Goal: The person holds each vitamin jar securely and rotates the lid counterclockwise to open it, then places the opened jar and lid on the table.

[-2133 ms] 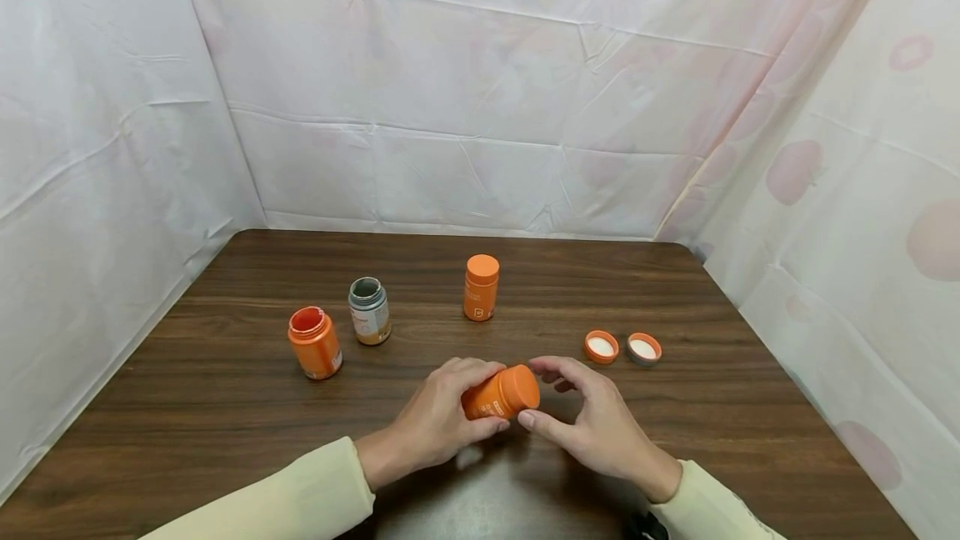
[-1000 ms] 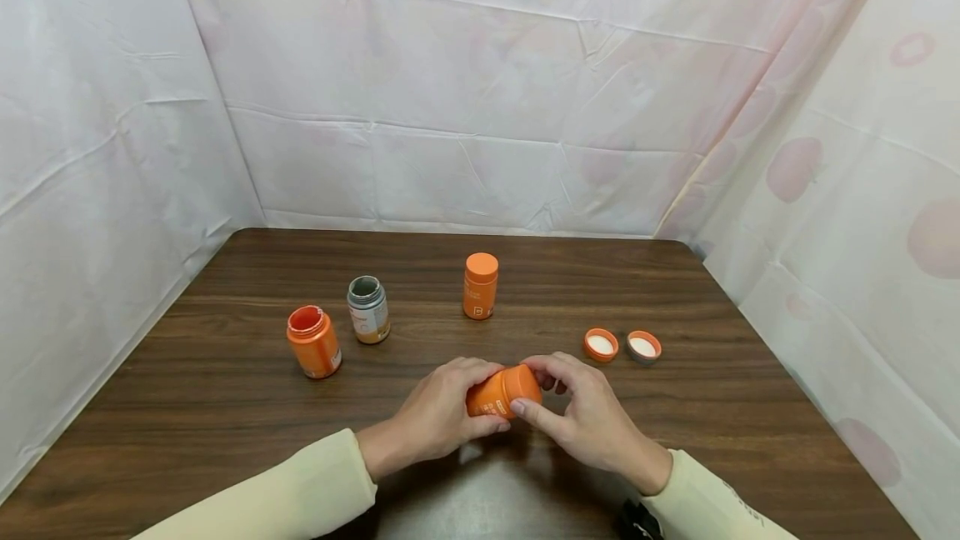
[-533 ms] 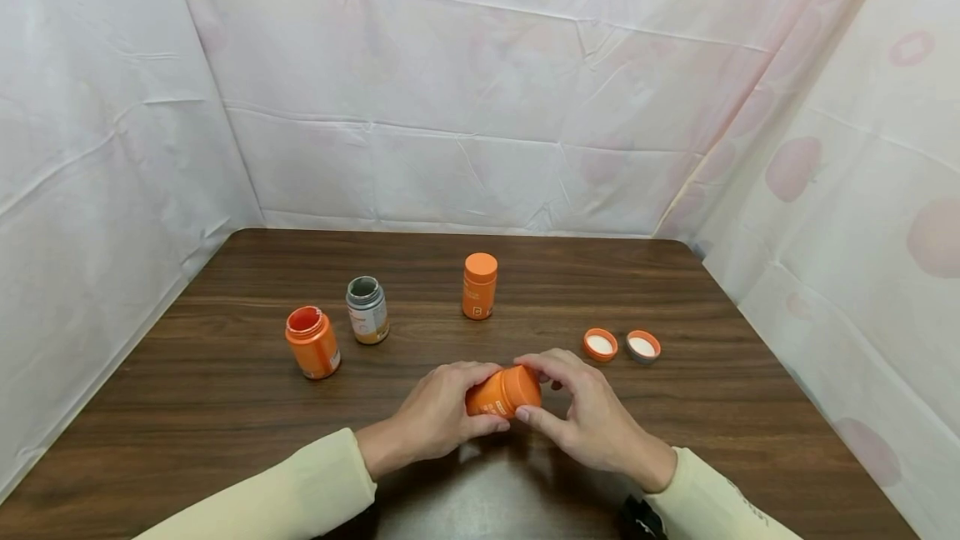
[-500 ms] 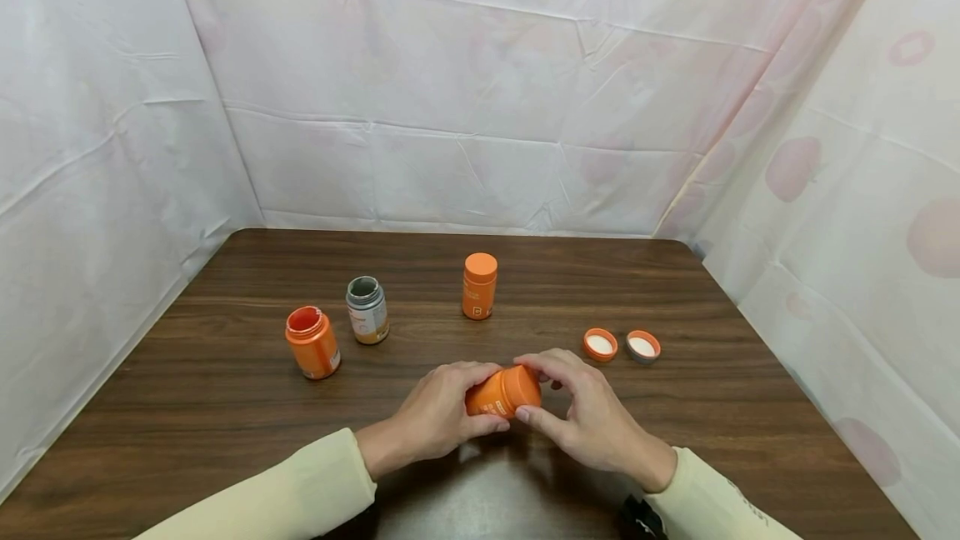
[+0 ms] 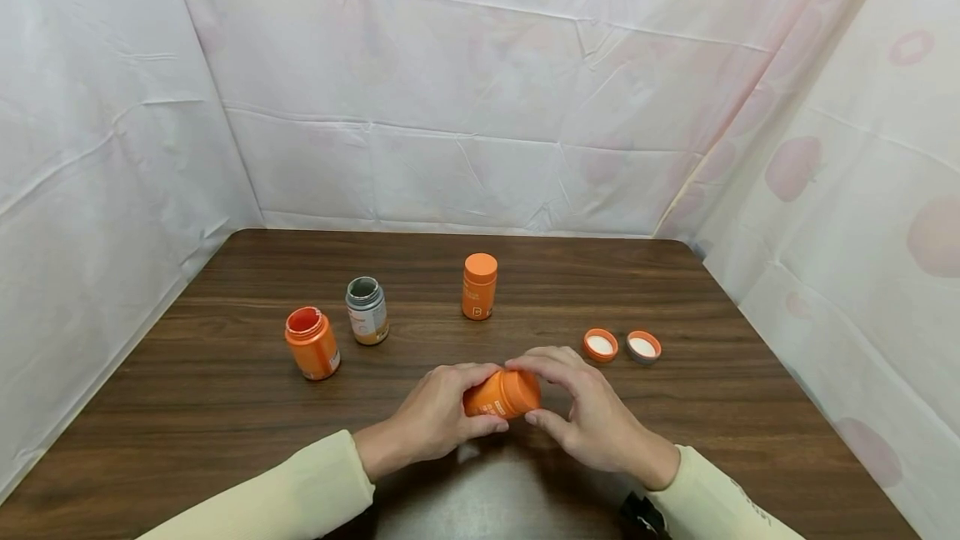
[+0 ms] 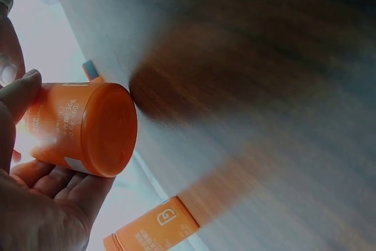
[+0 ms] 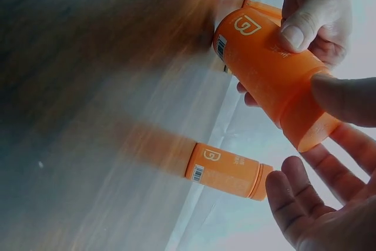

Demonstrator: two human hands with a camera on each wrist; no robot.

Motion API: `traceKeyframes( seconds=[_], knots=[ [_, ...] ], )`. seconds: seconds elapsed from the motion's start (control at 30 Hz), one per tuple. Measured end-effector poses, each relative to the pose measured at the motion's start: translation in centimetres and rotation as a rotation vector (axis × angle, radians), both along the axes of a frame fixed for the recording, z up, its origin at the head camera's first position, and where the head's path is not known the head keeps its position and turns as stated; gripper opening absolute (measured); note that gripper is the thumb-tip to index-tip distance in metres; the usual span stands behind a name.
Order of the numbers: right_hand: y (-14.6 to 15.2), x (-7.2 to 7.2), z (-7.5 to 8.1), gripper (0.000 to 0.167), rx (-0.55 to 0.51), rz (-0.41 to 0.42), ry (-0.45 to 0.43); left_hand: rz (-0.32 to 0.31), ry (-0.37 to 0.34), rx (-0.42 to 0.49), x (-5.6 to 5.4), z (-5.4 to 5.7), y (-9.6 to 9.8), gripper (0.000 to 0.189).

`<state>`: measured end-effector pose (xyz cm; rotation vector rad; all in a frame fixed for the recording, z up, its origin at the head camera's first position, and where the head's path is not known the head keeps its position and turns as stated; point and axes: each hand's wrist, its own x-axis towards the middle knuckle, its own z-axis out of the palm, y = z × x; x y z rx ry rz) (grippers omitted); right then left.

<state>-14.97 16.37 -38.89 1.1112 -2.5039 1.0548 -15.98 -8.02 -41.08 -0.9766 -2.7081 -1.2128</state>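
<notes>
My left hand grips an orange plastic bottle around its body, tilted with its orange cap toward the right. In the left wrist view the round base of the bottle faces the camera, raised over the table. At the cap is my right hand, index finger along the top edge and thumb at the lower edge. The right wrist view has the right thumb lying against the cap, fingers on its other side, while the left thumb presses the bottle's side.
Behind the hands stands another capped orange bottle. To the left are an uncapped orange bottle and an uncapped grey bottle. An orange cap and a grey-sided cap lie inside-up on the wooden table.
My right hand has come onto the cap from beside it, and its fingers have shifted around the rim, index finger now farther left. The left hand and bottle have barely moved.
</notes>
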Motion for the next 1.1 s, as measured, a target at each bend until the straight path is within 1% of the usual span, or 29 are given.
traceKeyframes(
  seconds=[0.2,0.3,0.37,0.47,0.6,0.73,0.83,1.1],
  knots=[
    [-0.04,0.00,0.06,0.072,0.004,0.019,0.028,-0.002,-0.003,0.005,-0.07,-0.01,-0.03,0.048],
    [-0.12,-0.05,0.09,0.074,0.002,0.014,0.036,-0.001,-0.005,0.007,-0.09,0.00,-0.08,0.049],
    [-0.18,-0.07,0.08,0.072,-0.002,0.012,0.039,-0.001,-0.008,0.008,-0.09,0.00,-0.11,0.049],
    [-0.29,-0.04,0.01,0.067,-0.027,0.001,0.021,-0.003,-0.017,0.010,-0.07,-0.01,-0.13,0.047],
    [-0.43,0.05,-0.09,0.056,-0.057,-0.058,0.003,-0.006,-0.026,0.016,-0.04,-0.04,-0.05,0.044],
    [-0.60,0.07,-0.17,0.044,-0.054,-0.150,0.007,-0.007,-0.029,0.023,0.01,-0.06,0.03,0.043],
    [-0.71,0.11,-0.19,0.039,-0.044,-0.200,-0.013,-0.009,-0.034,0.030,0.05,-0.09,0.06,0.043],
    [-0.93,0.14,-0.06,0.034,-0.035,-0.249,-0.082,-0.007,-0.037,0.033,0.10,-0.04,0.11,0.043]
  ],
)
